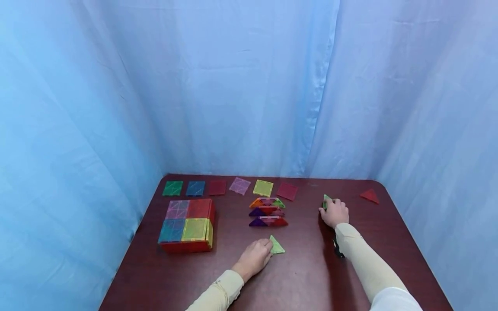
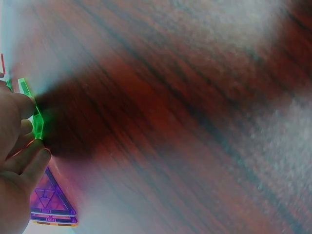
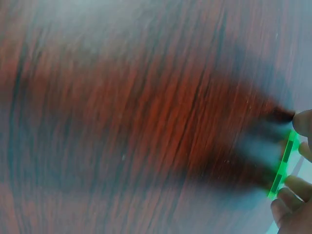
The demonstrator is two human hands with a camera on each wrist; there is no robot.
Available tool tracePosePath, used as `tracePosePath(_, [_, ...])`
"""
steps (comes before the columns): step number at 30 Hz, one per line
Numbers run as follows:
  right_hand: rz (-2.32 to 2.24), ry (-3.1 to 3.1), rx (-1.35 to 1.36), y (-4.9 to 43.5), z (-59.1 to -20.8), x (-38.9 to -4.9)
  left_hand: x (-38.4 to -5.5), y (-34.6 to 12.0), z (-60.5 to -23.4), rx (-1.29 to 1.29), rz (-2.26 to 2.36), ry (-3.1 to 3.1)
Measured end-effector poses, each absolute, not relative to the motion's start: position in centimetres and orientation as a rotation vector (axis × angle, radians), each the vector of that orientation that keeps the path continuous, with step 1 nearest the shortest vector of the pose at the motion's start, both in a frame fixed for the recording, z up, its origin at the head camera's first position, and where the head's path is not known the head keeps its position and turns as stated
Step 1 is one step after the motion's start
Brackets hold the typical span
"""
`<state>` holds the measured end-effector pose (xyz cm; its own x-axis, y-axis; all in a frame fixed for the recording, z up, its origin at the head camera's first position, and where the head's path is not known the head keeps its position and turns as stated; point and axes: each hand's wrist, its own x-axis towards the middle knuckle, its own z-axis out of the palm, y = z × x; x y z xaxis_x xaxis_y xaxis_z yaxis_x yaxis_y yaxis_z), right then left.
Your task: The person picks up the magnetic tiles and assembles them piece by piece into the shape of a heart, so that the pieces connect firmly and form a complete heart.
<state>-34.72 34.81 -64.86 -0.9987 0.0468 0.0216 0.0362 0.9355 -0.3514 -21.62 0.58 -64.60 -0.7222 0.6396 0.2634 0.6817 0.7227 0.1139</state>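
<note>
Near the front middle of the table, my left hand (image 1: 255,258) pinches a light green triangular magnetic tile (image 1: 277,246). The left wrist view shows this tile (image 2: 38,122) edge-on between thumb and fingers. Farther right, my right hand (image 1: 335,213) grips a green magnetic tile (image 1: 327,199), mostly hidden by the fingers. In the right wrist view that tile (image 3: 282,165) is a narrow green edge between thumb and fingertips. Beyond the left hand stand three rows of joined triangular tiles: a front row (image 1: 268,221), a middle row (image 1: 266,211) and a back row (image 1: 267,202).
At left sits a block of square tiles (image 1: 186,247), red-sided with a multicoloured top. Along the back edge lie several single squares, among them a green one (image 1: 173,188) and a yellow one (image 1: 263,188). A red triangle (image 1: 370,195) lies at the far right.
</note>
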Motion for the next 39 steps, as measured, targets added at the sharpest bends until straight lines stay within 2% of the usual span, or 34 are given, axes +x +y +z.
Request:
tracePosePath(8, [0.621,-3.110,-0.151,35.4,-64.9,-34.6,-21.6,0.7,-64.7,-1.047,-0.319,-2.715])
tracePosePath(19, [0.990,-3.059,-0.020,32.8,-62.6,-33.0,-21.7,0.7,-64.7,-1.044,-0.293,-2.722])
tracePosePath(31, [0.619,-3.006,0.233,31.6,-65.8,-28.8,-21.9,1.0,-65.2,-1.109,-0.170,-2.564])
tracePosePath(39, [0.527,-2.943,0.407,29.9,-66.7,-26.4,-21.9,1.1,-65.0,-1.087,-0.142,-2.568])
